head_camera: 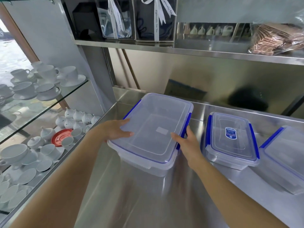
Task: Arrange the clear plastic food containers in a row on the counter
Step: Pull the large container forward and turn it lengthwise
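Hands on the big container, placing it at the left end of the row.

We have our left hand (pixel 115 130) on the near left edge of the large clear container (pixel 153 129) and our right hand (pixel 187 142) clamped at its right side by the blue clip, so both grip the box between them; whether it rests fully on the steel counter (pixel 148 203) or is slightly lifted, we cannot tell. A smaller labelled container (pixel 233 140) sits near its right, and a third container (pixel 289 155) lies beyond that, partly out of view. Next, we judge, we should square the big box with its neighbours, align the front edges, then release.
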`<state>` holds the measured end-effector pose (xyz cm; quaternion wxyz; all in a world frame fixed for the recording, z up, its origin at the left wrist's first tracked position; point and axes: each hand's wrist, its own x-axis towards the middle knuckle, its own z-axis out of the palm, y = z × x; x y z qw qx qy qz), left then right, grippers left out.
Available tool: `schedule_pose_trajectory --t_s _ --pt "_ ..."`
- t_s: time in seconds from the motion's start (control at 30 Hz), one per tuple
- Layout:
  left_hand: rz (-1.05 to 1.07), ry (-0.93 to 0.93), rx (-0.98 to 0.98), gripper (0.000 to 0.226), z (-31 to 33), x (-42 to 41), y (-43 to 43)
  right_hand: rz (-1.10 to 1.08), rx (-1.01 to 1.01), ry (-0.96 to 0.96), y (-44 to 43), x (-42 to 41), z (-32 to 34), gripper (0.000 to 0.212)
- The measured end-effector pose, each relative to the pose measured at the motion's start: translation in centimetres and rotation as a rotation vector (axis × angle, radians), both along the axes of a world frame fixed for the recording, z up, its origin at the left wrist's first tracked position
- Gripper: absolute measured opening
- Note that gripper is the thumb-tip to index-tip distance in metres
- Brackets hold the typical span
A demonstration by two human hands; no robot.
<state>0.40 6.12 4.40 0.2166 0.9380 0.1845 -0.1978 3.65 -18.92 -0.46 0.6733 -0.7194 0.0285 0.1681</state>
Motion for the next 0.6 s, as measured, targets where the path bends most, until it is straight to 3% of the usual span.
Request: schedule_pose_trajectory --t_s 0.13,0.37,0.47,0.53,0.6 --pt "-0.02 -0.019 -0.008 0.079 -0.1 -0.6 -1.0 -0.02 -0.071 -0.027 0.0 1.6 0.4 0.046" --pt "-0.022 0.043 -0.001 0.08 0.5 -0.6 -1.4 0.04 -0.222 -0.083 -0.8 1.0 0.9 0.053" --pt "-0.036 0.068 0.169 0.075 1.4 0.2 -2.2 -0.045 -0.348 -0.151 -2.4 1.1 1.7 0.049" --pt "-0.042 -0.104 0.337 0.06 2.5 1.2 -3.9 -0.102 -0.417 -0.231 -4.1 1.3 2.1 0.037" --pt "-0.021 -0.357 0.289 0.048 3.9 2.4 -7.1 -0.188 -0.462 -0.304 -6.0 1.7 2.3 0.028"
